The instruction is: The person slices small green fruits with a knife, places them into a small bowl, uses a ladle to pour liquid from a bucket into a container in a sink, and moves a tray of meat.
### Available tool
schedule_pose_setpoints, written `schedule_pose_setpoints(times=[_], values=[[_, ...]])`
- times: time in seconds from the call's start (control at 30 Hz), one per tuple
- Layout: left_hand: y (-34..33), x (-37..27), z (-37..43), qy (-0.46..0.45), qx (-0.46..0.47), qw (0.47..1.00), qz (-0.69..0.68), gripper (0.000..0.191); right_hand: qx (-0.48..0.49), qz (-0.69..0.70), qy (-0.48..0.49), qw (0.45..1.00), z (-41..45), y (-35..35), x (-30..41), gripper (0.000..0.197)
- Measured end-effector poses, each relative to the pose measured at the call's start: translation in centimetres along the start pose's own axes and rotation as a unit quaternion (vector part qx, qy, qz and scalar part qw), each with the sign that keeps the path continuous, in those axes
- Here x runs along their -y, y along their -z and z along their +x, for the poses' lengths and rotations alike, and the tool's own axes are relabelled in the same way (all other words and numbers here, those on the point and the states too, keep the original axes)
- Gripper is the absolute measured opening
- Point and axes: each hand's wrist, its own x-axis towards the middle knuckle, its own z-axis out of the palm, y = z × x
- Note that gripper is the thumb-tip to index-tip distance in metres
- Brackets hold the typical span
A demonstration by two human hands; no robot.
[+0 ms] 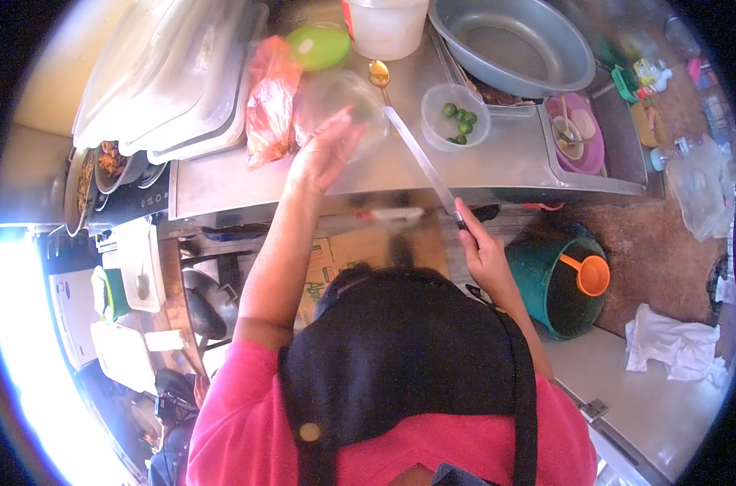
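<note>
My right hand (pixel 483 248) grips the dark handle of a long knife (pixel 421 155). Its pale blade slants up and left over the steel counter, the tip close to a gold-coloured spoon (pixel 379 74). My left hand (pixel 328 149) is blurred over a clear round plastic container or lid (pixel 371 100); whether the fingers hold it cannot be told. Beside that hand lies an orange-red plastic bag (pixel 273 100), with a green lid (pixel 318 47) behind it. To the right of the blade, a translucent tub (pixel 433 124) contains several small green citrus fruits (pixel 466 127).
Stacked translucent bins (pixel 161 79) stand at the left, near pans of food (pixel 112 164). A white bucket (pixel 387 30) and a large grey basin (pixel 520 45) sit at the back. A pink basin (pixel 592 155) rests in the sink. Below right is a green bucket (pixel 541 291) with an orange dipper (pixel 592 275).
</note>
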Motion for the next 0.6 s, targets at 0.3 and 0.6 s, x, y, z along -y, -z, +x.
schedule_pose_setpoints(times=[0.3,0.6], values=[[-0.13,-0.20,0.90,0.013,0.070,0.997,-0.032,0.035,-0.005,-0.015,0.012,1.000,0.51,-0.58,-0.21,0.048],[0.02,0.08,0.95,0.002,0.091,0.996,-0.026,0.036,-0.030,-0.007,0.046,0.998,0.75,-0.87,-0.44,0.049]])
